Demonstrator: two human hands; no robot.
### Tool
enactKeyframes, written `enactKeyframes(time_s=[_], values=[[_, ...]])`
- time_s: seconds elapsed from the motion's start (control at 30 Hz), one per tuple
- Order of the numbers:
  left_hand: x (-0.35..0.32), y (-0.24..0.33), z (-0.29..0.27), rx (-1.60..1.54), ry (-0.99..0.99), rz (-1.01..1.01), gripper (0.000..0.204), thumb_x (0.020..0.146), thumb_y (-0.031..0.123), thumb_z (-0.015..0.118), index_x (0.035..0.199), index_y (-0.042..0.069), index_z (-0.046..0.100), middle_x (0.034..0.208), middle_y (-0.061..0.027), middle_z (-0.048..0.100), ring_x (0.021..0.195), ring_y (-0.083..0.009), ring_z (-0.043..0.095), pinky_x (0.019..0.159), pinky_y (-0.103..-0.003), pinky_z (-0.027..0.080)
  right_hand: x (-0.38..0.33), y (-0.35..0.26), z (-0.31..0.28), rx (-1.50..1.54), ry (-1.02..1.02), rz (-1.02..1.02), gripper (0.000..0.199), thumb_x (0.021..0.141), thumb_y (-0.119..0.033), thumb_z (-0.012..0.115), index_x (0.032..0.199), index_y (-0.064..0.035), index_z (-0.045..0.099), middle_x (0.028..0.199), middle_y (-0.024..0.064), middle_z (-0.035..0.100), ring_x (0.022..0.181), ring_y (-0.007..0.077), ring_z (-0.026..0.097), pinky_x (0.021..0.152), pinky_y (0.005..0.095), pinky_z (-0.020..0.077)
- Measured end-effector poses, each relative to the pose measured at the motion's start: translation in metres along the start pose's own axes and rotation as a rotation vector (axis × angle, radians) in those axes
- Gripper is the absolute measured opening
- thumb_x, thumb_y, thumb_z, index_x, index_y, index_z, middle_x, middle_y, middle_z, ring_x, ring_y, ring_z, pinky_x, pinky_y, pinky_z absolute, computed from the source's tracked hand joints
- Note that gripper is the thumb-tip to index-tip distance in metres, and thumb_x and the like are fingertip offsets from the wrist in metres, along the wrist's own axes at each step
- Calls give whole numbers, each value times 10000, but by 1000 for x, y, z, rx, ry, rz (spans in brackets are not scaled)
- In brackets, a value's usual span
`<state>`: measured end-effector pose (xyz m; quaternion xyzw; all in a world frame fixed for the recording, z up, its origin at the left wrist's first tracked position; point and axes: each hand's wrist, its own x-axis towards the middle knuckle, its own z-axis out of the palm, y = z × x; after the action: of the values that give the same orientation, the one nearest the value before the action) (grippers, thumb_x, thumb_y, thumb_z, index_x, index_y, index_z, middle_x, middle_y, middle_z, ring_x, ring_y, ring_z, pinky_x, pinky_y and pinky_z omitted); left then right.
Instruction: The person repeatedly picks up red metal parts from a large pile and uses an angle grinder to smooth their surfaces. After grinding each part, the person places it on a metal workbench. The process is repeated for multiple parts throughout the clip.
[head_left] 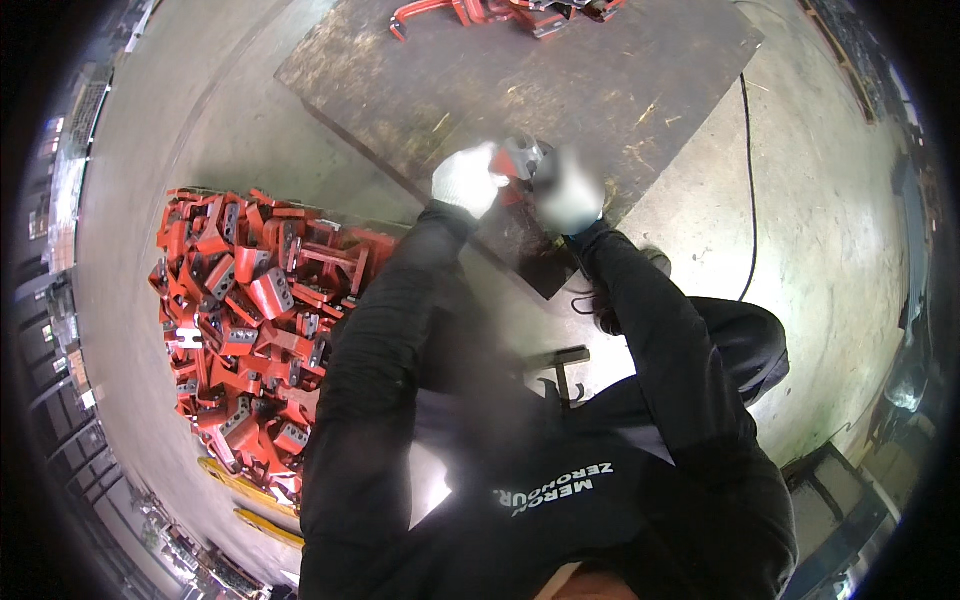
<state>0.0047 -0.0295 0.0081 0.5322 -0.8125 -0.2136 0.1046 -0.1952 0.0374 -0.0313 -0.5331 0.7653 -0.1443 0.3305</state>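
Observation:
Above the near corner of a dark metal table (600, 90), my two white-gloved hands are close together. My left hand (466, 181) is closed on the left side of a red metal bracket (507, 165). A bare grey metal piece (524, 152) shows between the hands at the bracket's upper end; whether it belongs to the bracket I cannot tell. Against the right side of these pieces is my right hand (570, 197). It is blurred, so its fingers and anything in them cannot be made out.
To my left, a large heap of red metal brackets (262, 290) with grey drilled blocks fills a bin. More red brackets (540, 15) lie at the table's far edge. A black cable (752, 200) runs along the floor on the right. A dark metal stand (562, 372) is between my legs.

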Motion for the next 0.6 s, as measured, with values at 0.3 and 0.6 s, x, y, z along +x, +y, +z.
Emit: enactKeyframes(time_s=[0.3,0.6], values=[[4,12,-7,-26,-67,-57,496,850,264,816,1297,101,678,1157,-179,750,1087,-384,709,918,-472,560,24,-23,-21,-284,-213,-66,846,861,-492,705,1505,-84,339,1226,252,688,1147,394,676,969,459,536],[5,16,-14,-3,-118,-71,478,871,284,792,1299,105,678,1147,-185,751,1086,-387,710,926,-485,559,-25,-10,-32,-313,-149,-236,352,814,-311,729,1030,-62,607,920,231,704,893,395,697,804,497,558]])
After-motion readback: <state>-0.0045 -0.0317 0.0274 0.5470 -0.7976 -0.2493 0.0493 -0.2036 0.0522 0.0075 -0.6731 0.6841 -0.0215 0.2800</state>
